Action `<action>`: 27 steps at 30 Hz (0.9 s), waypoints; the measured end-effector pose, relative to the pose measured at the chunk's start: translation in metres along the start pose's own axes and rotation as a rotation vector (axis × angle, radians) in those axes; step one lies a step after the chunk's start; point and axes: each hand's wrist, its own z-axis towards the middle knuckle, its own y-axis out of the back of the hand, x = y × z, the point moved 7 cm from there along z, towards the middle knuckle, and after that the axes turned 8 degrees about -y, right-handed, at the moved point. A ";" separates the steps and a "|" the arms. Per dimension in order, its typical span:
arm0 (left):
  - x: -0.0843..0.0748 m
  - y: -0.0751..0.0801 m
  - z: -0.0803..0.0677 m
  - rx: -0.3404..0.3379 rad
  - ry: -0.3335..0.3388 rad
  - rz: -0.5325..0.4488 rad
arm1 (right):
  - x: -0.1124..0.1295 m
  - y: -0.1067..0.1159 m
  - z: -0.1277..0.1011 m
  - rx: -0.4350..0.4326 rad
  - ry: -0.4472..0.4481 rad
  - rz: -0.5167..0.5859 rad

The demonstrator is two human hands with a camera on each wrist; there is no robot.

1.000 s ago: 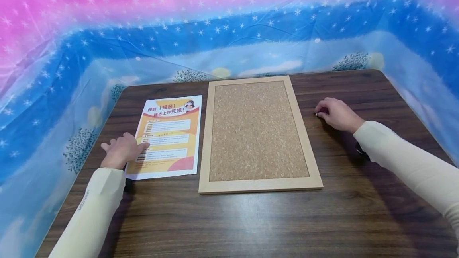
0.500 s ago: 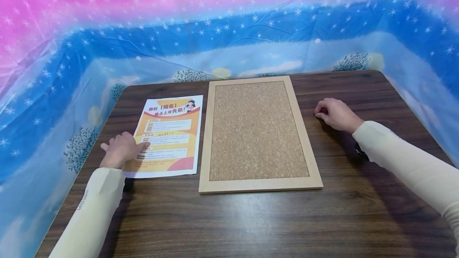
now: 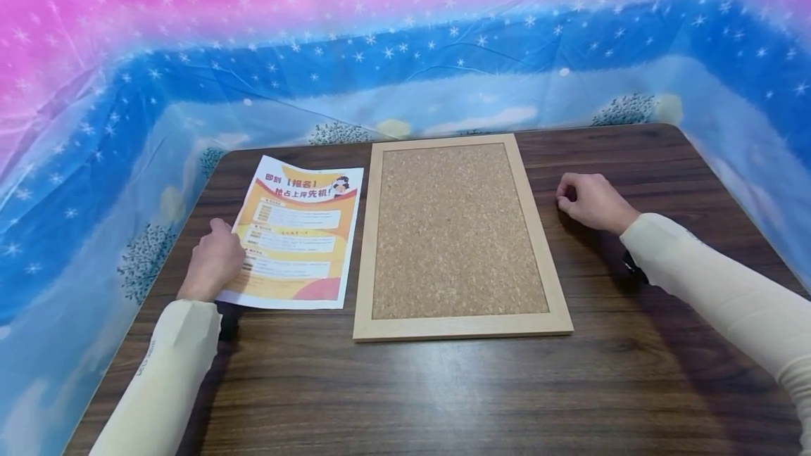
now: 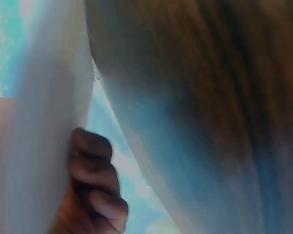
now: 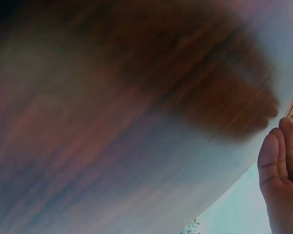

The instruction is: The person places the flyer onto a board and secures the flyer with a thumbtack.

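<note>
An orange and yellow flyer (image 3: 298,238) lies left of a cork board (image 3: 453,231) with a pale wood frame. My left hand (image 3: 215,259) grips the flyer's left edge, which is raised a little off the table. In the left wrist view the curled fingers (image 4: 95,180) sit under the white paper (image 4: 44,146). My right hand (image 3: 586,199) rests on the table just right of the board with its fingers curled in. The small pin seen at its fingertips earlier is now hidden inside them. The right wrist view shows only fingers (image 5: 278,165) at the edge.
The dark wooden table (image 3: 443,385) has bare surface in front of the board and flyer. A pink and blue starry plastic sheet (image 3: 405,55) walls in the back and both sides.
My left hand went from lying flat on the flyer to gripping its left edge, and the flyer shifted and lifted slightly. My right hand curled tighter, and the pin is no longer visible.
</note>
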 end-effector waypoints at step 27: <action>-0.062 0.026 -0.011 -0.202 -0.040 -0.105 | 0.020 0.033 0.004 -0.181 0.063 0.068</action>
